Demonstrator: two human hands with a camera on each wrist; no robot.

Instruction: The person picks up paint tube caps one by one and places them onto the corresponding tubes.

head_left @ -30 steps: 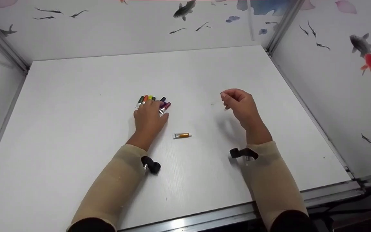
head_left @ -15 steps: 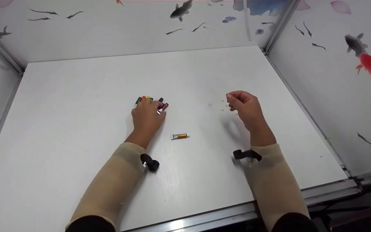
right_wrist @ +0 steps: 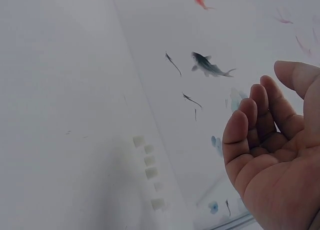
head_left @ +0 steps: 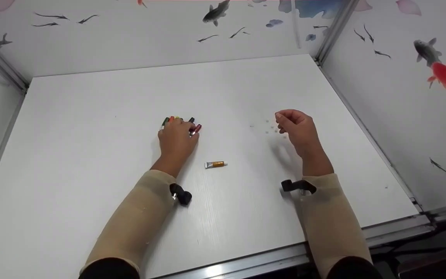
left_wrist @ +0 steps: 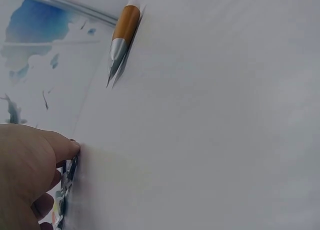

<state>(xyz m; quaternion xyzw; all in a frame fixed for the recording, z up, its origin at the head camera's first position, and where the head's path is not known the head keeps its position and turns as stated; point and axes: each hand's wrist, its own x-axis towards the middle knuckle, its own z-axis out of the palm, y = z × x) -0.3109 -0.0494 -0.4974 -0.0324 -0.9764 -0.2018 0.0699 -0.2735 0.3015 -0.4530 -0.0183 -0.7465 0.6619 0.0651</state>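
Observation:
My left hand (head_left: 177, 135) bends over a cluster of small paint tubes (head_left: 197, 129), its thumb at the right side of the bunch. Red, dark green, orange and yellow show beyond the fingers; the rest is hidden. In the left wrist view, the thumb meets the silvery tube edges (left_wrist: 61, 202), and the other fingers curl by them. A single ochre paint tube (head_left: 215, 164) lies apart, between the hands. Above the table at the right, my right hand (head_left: 298, 126) is held with loosely curled fingers and nothing in them. Its thumb stands away from the fingers in the right wrist view.
Several small pale squares (right_wrist: 151, 172) are on the white table (head_left: 91, 155), left of the right hand. Walls with painted fish (head_left: 444, 75) stand at the back and sides. A metal rail (head_left: 223, 267) runs along the front edge.
My right hand has drifted a little to the right, and the pale squares beside it have come into sight. The left thumb has drawn in toward the paint tubes. The head view has shifted slightly.

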